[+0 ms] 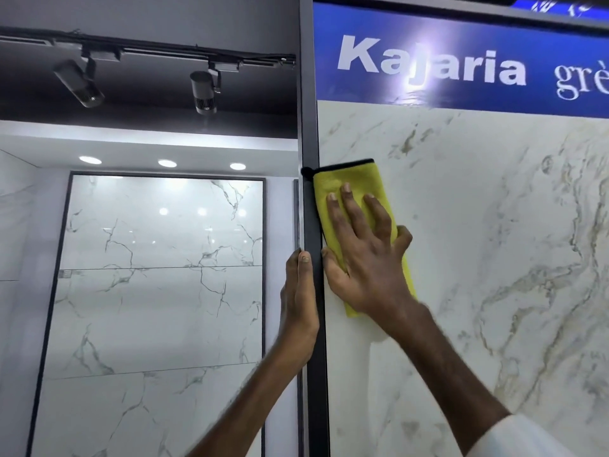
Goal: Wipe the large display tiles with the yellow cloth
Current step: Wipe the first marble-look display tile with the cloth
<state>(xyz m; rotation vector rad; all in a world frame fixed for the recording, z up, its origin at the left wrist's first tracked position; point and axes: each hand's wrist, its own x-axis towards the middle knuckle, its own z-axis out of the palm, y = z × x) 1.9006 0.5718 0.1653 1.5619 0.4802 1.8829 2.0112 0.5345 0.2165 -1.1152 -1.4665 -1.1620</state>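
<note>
A large white marble-look display tile (478,242) with grey-gold veins fills the right half of the view. A yellow cloth (356,183) with a black top hem lies flat against its upper left corner, beside the dark frame post (311,199). My right hand (365,255) presses the cloth to the tile with fingers spread and straight, pointing up. My left hand (300,291) grips the left edge of the frame post, with the thumb on the post's front and the fingers wrapped behind it, out of sight.
A blue sign (461,61) with white lettering runs above the tile. To the left, farther back, stands another framed panel of white marble tiles (158,275). Two track spotlights (79,82) hang from a dark ceiling rail, with recessed lights below.
</note>
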